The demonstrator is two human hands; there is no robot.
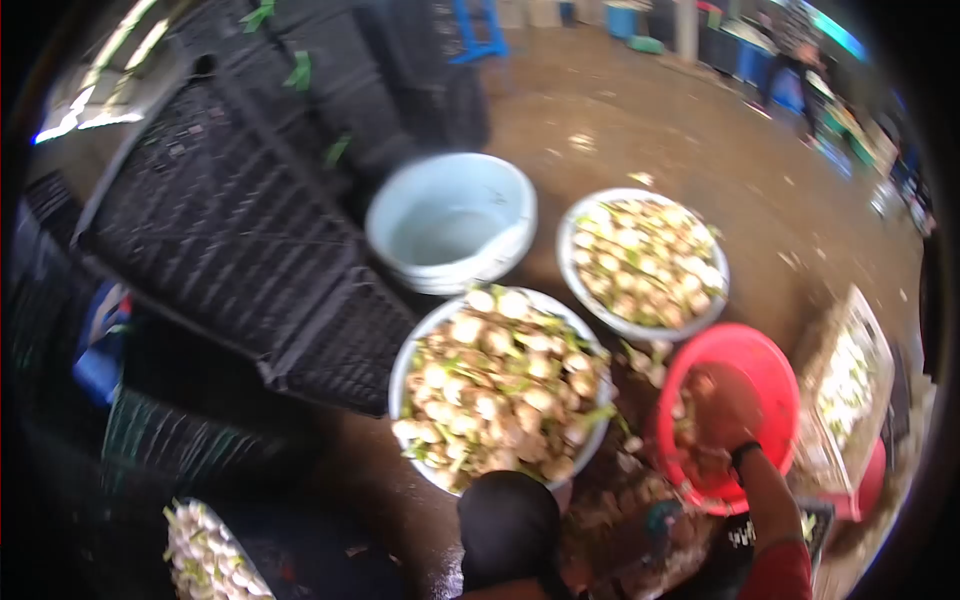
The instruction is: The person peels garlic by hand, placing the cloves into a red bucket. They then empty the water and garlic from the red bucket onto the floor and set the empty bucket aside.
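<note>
My right arm, in a red sleeve with a dark wristband, reaches from the lower right into a red tub (788,385). My right hand (728,415) is inside it, blurred, and its fingers cannot be made out. Some pale bulbs (684,420) lie along the tub's left inside. To the left stands a wide tub (397,400) heaped with pale bulbs with green stalks (500,385). Behind the red tub, a white tub (566,255) holds more such bulbs. My left hand does not show. A dark rounded shape (508,530) covers the bottom middle.
A pale blue tub (450,225) stands behind the heaped one. Black plastic crates (230,210) are stacked at left. A pale crate (850,390) with white pieces is at right. More bulbs (210,555) lie lower left. Another person (795,55) is far back on the wet floor (640,110).
</note>
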